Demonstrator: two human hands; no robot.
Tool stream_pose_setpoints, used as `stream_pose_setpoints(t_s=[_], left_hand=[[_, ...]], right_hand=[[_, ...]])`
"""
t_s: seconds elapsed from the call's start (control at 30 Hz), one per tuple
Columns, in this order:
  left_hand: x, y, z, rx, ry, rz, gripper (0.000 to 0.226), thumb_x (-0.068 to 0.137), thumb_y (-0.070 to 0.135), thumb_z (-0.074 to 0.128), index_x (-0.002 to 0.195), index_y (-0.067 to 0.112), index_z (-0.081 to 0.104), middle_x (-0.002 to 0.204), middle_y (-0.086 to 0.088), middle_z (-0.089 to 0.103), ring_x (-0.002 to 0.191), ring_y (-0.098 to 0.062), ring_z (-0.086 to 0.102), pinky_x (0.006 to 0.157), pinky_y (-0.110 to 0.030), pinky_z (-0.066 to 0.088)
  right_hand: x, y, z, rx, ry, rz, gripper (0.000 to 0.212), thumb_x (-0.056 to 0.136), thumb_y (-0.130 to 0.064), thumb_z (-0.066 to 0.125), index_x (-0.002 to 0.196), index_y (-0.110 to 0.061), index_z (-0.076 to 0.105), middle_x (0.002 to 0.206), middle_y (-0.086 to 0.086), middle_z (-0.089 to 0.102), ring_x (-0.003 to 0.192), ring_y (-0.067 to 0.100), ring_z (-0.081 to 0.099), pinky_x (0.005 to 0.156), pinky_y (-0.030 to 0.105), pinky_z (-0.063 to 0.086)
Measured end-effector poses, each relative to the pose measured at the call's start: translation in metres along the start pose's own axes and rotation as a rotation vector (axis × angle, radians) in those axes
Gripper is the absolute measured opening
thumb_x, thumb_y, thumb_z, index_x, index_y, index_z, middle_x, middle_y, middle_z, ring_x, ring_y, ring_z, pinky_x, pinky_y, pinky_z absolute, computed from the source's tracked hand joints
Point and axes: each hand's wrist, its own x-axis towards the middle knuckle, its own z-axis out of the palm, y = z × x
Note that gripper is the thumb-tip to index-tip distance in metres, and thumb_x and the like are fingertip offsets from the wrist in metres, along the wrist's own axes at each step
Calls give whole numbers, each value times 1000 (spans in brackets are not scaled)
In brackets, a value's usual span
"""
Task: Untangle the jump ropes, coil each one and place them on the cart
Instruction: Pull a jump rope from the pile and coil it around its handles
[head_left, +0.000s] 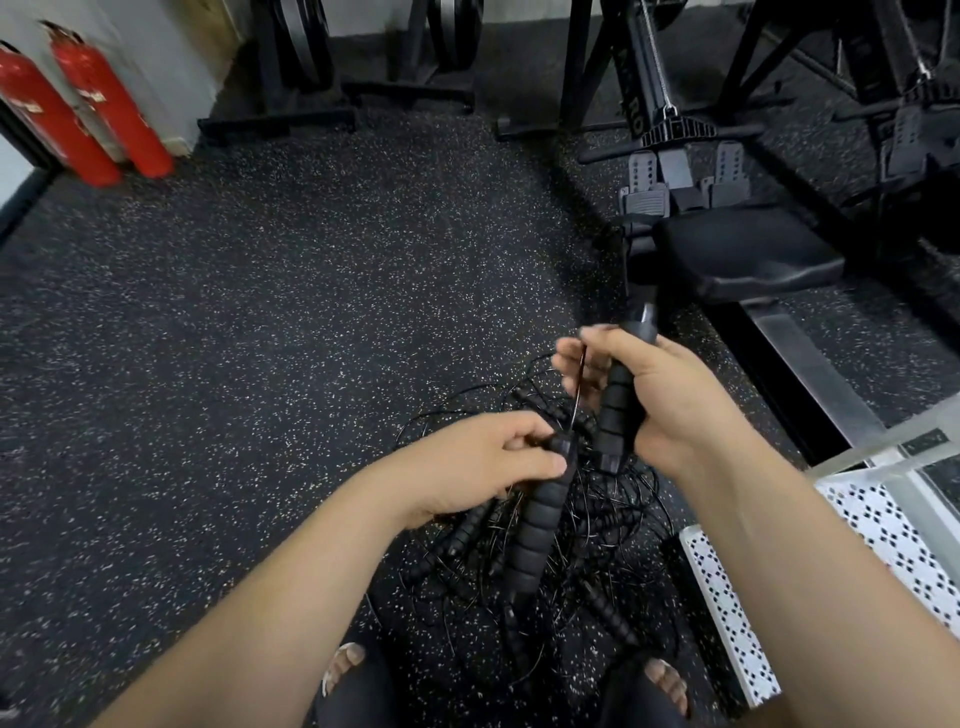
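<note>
Head view looks down on two bare forearms reaching over a dark speckled rubber floor (311, 312). The left hand (478, 467) pinches the top end of the left handle (535, 530), a black ribbed foam grip. Its fingers (540, 460) are curled together round the cap, with the thumb on the near side. This handle hangs from the fingers with its long axis steeply tilted. The top end sits up and to the right at the fingertips, and the bottom end points down and slightly left towards the person's feet.

The right hand (670, 400) grips the right handle (615, 405), another black ribbed grip, with the palm wrapped round its middle. This handle stands nearly upright; its smooth end pokes out above the hand, leaning a little right, and its lower end shows below the palm. The right fingers (571, 364) reach out to the left of the handle, where a thin cable (581, 379) runs down past them towards the left handle's top. Motion blur hides whether they pinch it.

Directly beneath both hands, the tangle of jump ropes (618, 525) lies on the floor, a mess of black cables and more ribbed handles. A white perforated cart (727, 608) stands just right of the tangle. A rowing machine seat (748, 254) is beyond the right hand, and two red fire extinguishers (109, 104) stand at far left.
</note>
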Motion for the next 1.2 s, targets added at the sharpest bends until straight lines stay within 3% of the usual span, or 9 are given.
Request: stream_pose_setpoints(t_s=[0.1, 0.27, 0.37, 0.43, 0.53, 0.63, 0.87, 1.0, 1.2], left_hand=[[-2, 8, -8, -135, 134, 21, 11, 105, 39, 62, 99, 37, 70, 102, 0, 75, 80, -6, 59, 81, -35, 47], [1, 10, -23, -371, 355, 40, 23, 105, 47, 59, 98, 27, 70, 107, -3, 74, 99, -21, 60, 107, -50, 47], [7, 12, -28, -484, 468, 64, 28, 104, 51, 59, 102, 26, 71, 100, 4, 72, 97, -22, 60, 94, -47, 51], [12, 14, -30, -506, 499, 71, 28, 104, 54, 59, 103, 29, 72, 100, 4, 73, 97, -22, 61, 93, -47, 53], [16, 11, -31, -491, 507, 66, 26, 104, 56, 59, 106, 35, 74, 107, 6, 76, 106, -23, 65, 104, -52, 50], [15, 3, -34, -482, 485, 77, 29, 105, 57, 59, 112, 34, 74, 110, 6, 76, 111, -28, 66, 109, -56, 48], [9, 0, -42, -495, 456, 102, 30, 106, 55, 58, 123, 36, 74, 120, 9, 78, 121, -22, 68, 115, -60, 47], [7, 2, -43, -517, 455, 145, 27, 109, 47, 57, 123, 33, 74, 120, 1, 78, 120, -32, 69, 111, -64, 49], [8, 3, -43, -546, 463, 157, 24, 108, 46, 58, 122, 36, 75, 123, 5, 78, 121, -24, 69, 113, -57, 49]], right_hand=[[-4, 11, 5, -123, 1, 13, 9, 98, -12, 76, 106, -10, 73, 107, 16, 82, 99, 30, 78, 88, 45, 64], [-14, 19, 16, -369, 31, -58, 12, 97, -26, 81, 101, -17, 75, 96, 5, 82, 90, 27, 75, 88, 48, 62], [-16, 21, 29, -345, 43, -81, 25, 93, -42, 84, 86, -24, 69, 79, 1, 69, 77, 24, 62, 80, 45, 55], [-14, 17, 38, -293, 88, -71, 27, 95, -47, 80, 90, -25, 66, 75, 0, 62, 71, 20, 57, 76, 44, 53], [-11, 12, 47, -113, 152, -16, 22, 102, -40, 63, 104, -18, 63, 79, 1, 65, 70, 19, 58, 78, 44, 51], [-11, 12, 47, -125, 123, -38, 18, 102, -26, 54, 96, -20, 69, 83, 0, 72, 78, 20, 60, 83, 48, 50], [-20, 5, 47, -408, -13, -178, 29, 107, -21, 64, 103, -45, 79, 98, -14, 81, 85, 5, 73, 84, 32, 57], [-28, 10, 48, -473, -61, -241, 24, 108, -22, 64, 114, -40, 79, 110, -15, 81, 105, 6, 75, 99, 37, 55], [-31, 12, 49, -414, -35, -272, 22, 108, -23, 65, 118, -39, 78, 113, -17, 80, 107, 2, 75, 101, 36, 55]])
